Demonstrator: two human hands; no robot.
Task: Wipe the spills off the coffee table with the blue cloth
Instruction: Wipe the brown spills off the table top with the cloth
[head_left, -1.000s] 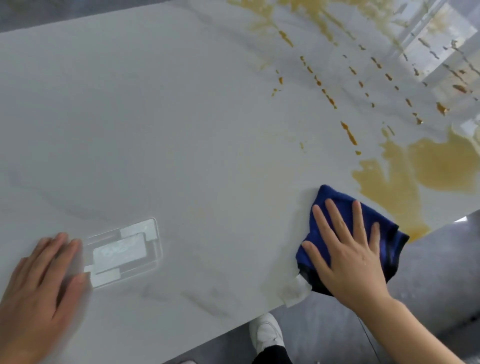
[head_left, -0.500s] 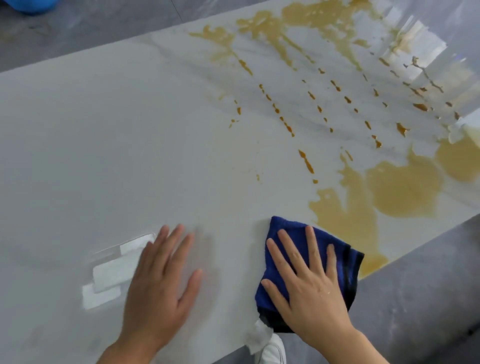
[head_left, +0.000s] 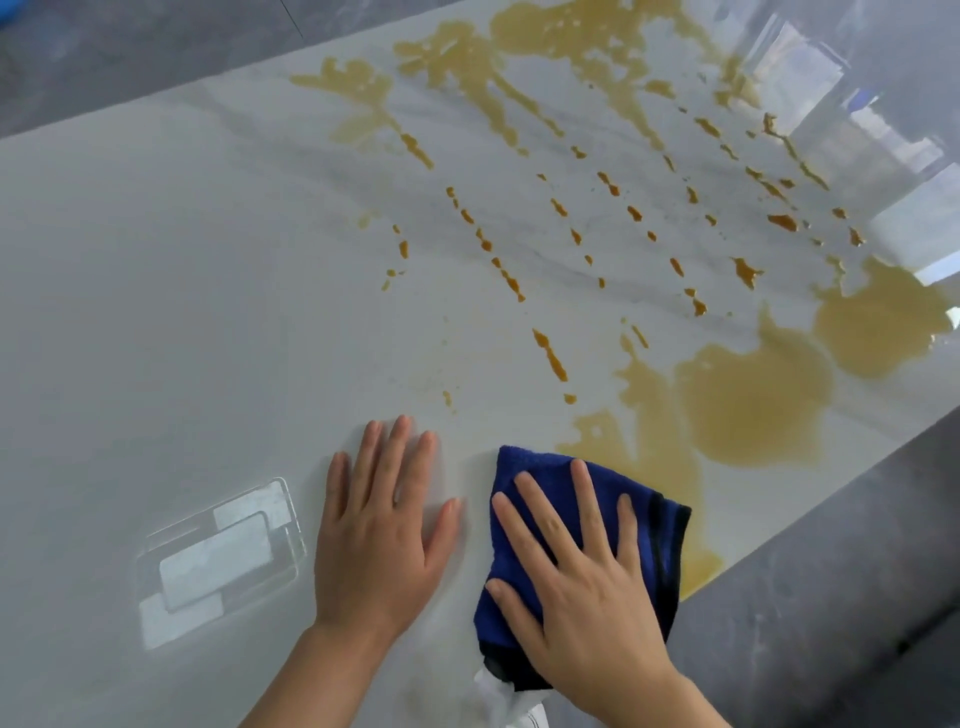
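The white marble coffee table (head_left: 182, 312) fills the view. A folded blue cloth (head_left: 524, 473) lies at its near edge, and my right hand (head_left: 587, 582) presses flat on it with fingers spread. Just to the cloth's left, my left hand (head_left: 382, 530) rests flat on the bare tabletop. Yellow-brown spills cover the right half: a large puddle (head_left: 753, 400) right of the cloth, another puddle (head_left: 883, 327) further right, rows of small drops (head_left: 550, 353) in the middle, and broad smears (head_left: 467, 57) at the far edge.
Grey floor (head_left: 831, 597) runs along the table's near right edge and beyond its far edge. A bright window reflection (head_left: 218, 556) shows on the tabletop left of my left hand. A white shoe tip (head_left: 519, 712) peeks out below the table edge.
My left hand has slid from the table's near left corner rightward to rest beside the cloth. The view has shifted, so more of the far spills show. My right hand stays on the cloth.
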